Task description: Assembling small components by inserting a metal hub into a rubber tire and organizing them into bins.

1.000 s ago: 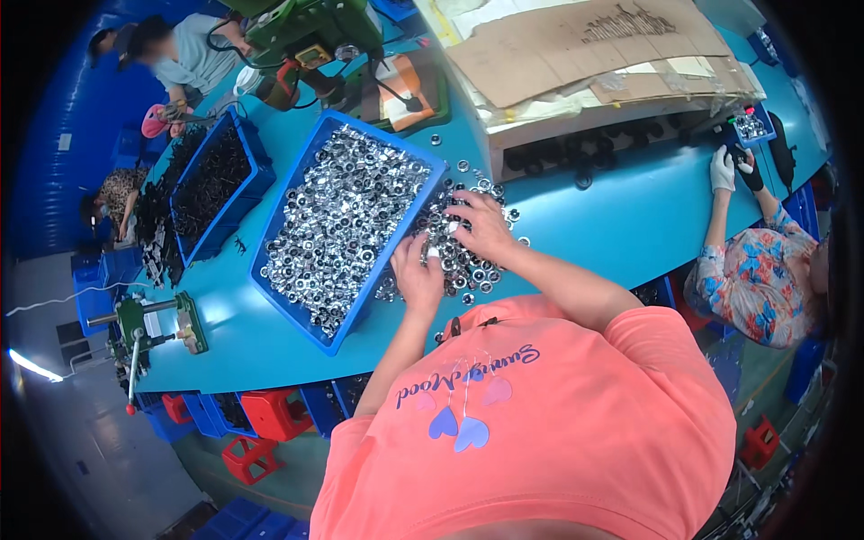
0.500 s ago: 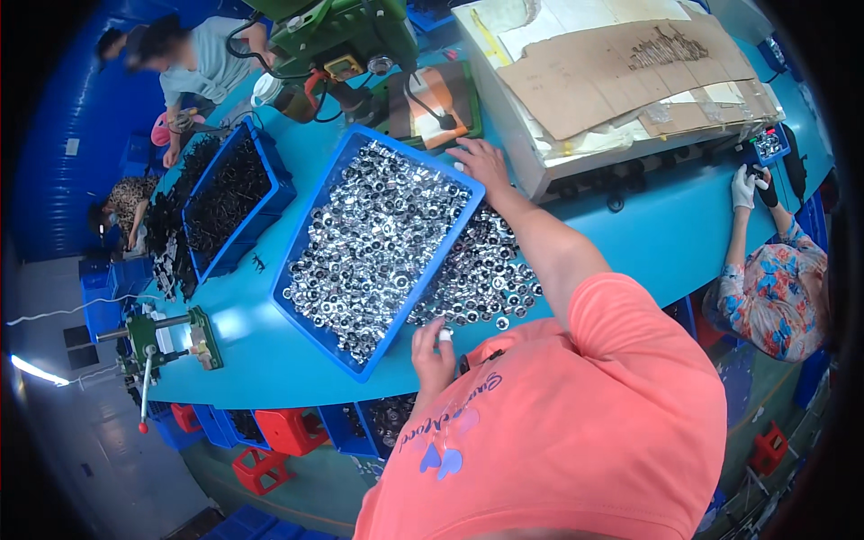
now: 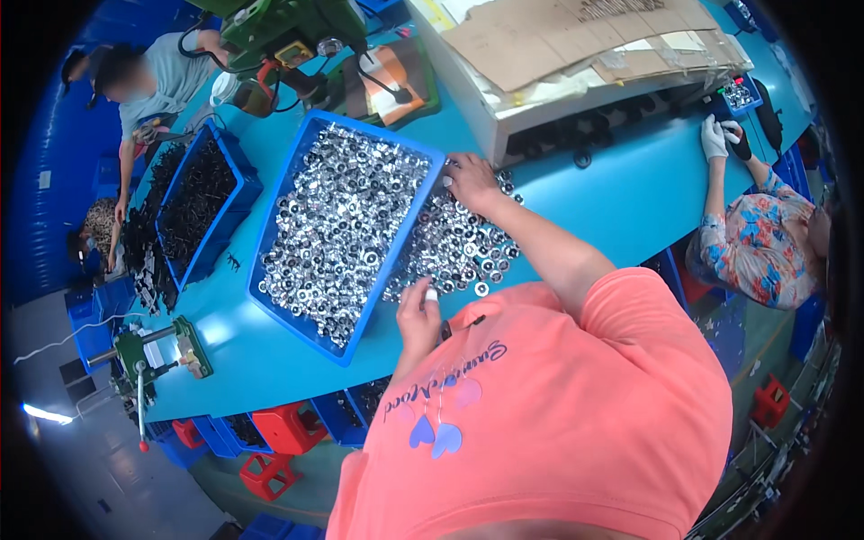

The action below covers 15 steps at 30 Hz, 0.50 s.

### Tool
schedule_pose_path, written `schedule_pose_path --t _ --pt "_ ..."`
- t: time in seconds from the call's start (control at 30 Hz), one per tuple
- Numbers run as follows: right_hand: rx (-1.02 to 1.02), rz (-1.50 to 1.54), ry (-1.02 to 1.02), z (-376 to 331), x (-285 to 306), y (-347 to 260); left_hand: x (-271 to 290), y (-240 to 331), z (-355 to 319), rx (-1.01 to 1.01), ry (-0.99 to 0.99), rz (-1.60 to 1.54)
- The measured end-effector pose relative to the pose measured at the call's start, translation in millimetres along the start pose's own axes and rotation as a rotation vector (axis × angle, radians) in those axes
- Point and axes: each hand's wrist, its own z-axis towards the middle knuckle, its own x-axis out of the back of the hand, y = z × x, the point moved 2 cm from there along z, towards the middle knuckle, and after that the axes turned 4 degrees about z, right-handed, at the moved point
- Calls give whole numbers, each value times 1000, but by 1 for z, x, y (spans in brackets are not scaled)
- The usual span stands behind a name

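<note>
A large blue bin (image 3: 389,288) full of small shiny metal ring-shaped parts (image 3: 333,225) stands tilted on the table in front of me. Against its right side lies a loose pile of the same parts (image 3: 459,243). My right hand (image 3: 474,184) reaches to the far end of that pile, beside the bin's upper right corner, fingers bent and apart. At the near end of the pile is my left hand (image 3: 418,317), its fingers loosely bent and white tape on one fingertip. I see nothing held in either hand; the fingertips are partly hidden.
Left of the bin is a blue bin of black parts (image 3: 200,202), with more black parts heaped beyond. Green machines (image 3: 288,45) stand at the back, and a hand press (image 3: 162,355) at left. A cardboard-topped box (image 3: 558,54) is at right. Other people work on both sides.
The whole view has shifted, so the bin and table appear further left and higher. My right hand has drawn a little nearer along the pile from the bin's corner. My left hand stays by its near end.
</note>
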Motion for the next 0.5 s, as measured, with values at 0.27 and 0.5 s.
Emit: schedule_pose_path --t 0.27,0.5 --pt "326 -66 -16 -81 31 -20 3 -17 -30 77 122 112" --pt "323 181 -69 -155 77 3 12 -71 -63 449 269 229"
